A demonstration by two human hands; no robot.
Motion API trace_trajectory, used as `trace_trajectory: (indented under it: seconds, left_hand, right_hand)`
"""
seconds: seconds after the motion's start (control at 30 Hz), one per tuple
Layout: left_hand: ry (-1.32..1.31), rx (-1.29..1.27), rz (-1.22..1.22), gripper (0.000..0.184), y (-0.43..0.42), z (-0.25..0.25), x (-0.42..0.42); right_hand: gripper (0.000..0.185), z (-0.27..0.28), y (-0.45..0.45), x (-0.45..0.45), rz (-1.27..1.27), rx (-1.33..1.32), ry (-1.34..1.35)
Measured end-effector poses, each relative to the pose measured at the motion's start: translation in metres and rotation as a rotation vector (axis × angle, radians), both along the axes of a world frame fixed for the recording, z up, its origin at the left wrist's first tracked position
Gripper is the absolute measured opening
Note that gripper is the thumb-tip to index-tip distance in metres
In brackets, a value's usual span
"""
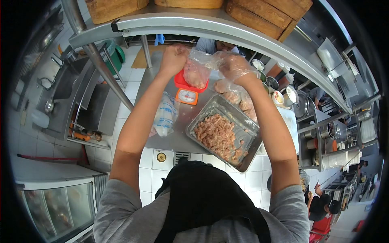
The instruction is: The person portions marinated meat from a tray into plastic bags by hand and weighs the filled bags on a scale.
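Note:
A clear plastic bag of raw meat rests in the red tray of a small orange kitchen scale. My left hand is closed on the bag's upper left edge. Clear plastic covers my right hand, whose fingers are curled at the bag's other side; whether the plastic is a glove or part of a bag is unclear. Below and to the right, a metal pan holds cut raw meat. Several filled meat bags lie beyond the pan, partly hidden by my right forearm.
A blue-printed plastic pack lies left of the scale on the steel table. An overhead steel shelf carries wooden boxes. Containers of ingredients stand at right. Another person is behind the table.

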State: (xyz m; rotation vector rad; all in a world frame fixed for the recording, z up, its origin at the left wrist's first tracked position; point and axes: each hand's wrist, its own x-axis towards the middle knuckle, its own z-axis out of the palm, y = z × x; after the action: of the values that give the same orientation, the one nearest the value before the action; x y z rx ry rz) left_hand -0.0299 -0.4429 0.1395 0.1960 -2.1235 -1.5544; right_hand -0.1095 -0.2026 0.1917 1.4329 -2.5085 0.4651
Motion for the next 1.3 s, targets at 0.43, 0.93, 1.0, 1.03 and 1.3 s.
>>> trace_trajectory:
  seconds: [0.43,0.93,1.0,1.03,1.3]
  left_hand:
    - [0.114,-0.085,0.061,0.017,-0.002,-0.008,-0.019]
    - [0.098,-0.167,0.117,0.009,0.037,-0.011,-0.016]
    - [0.082,-0.19,0.121,0.009,0.035,-0.015,-0.015]
    - [0.082,-0.205,0.123,0.009,0.034,-0.018,-0.013]
    - [0.016,-0.108,0.016,0.011,0.033,-0.032,-0.008]
  right_hand:
    - [0.037,0.021,-0.006,0.001,-0.088,0.093,0.082]
    - [0.034,-0.067,-0.111,-0.036,-0.066,0.846,-0.059]
    - [0.04,-0.084,-0.115,-0.041,-0.125,0.763,-0.071]
    - [0.038,-0.087,-0.117,-0.04,-0.113,0.768,-0.084]
    - [0.034,-0.167,-0.117,-0.077,-0.121,0.602,0.01]
